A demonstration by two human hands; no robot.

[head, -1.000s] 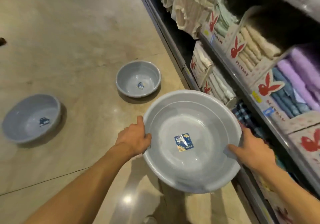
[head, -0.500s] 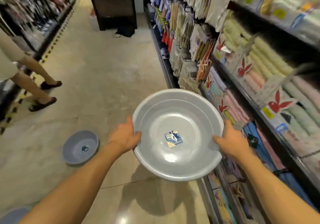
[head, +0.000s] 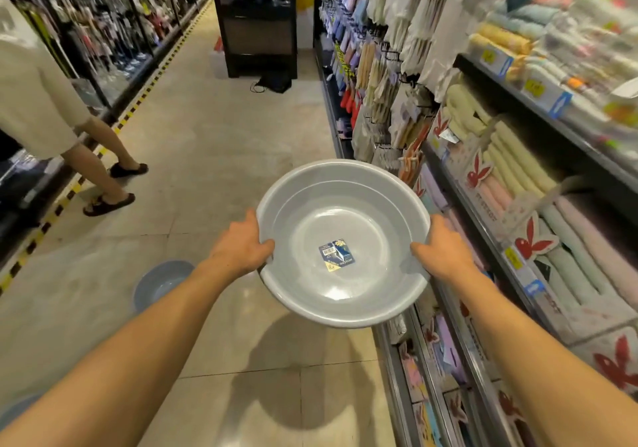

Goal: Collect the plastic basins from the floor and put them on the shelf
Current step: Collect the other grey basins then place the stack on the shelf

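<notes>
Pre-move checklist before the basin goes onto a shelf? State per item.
1. Grip: left hand and right hand each clasp the rim of the grey basin on opposite sides: ok.
2. Basin empty: only a blue label lies on its bottom: ok.
3. Basin level: tipped a little toward the camera: ok for carrying.
4. Free spot on the shelves to the right: the visible tiers are packed with towels; no gap seen: not ok.
5. Aisle ahead: another person stands far left, off the path: ok.
6. Basins left: one on the floor, partly behind the left forearm; more cannot tell.
</notes>
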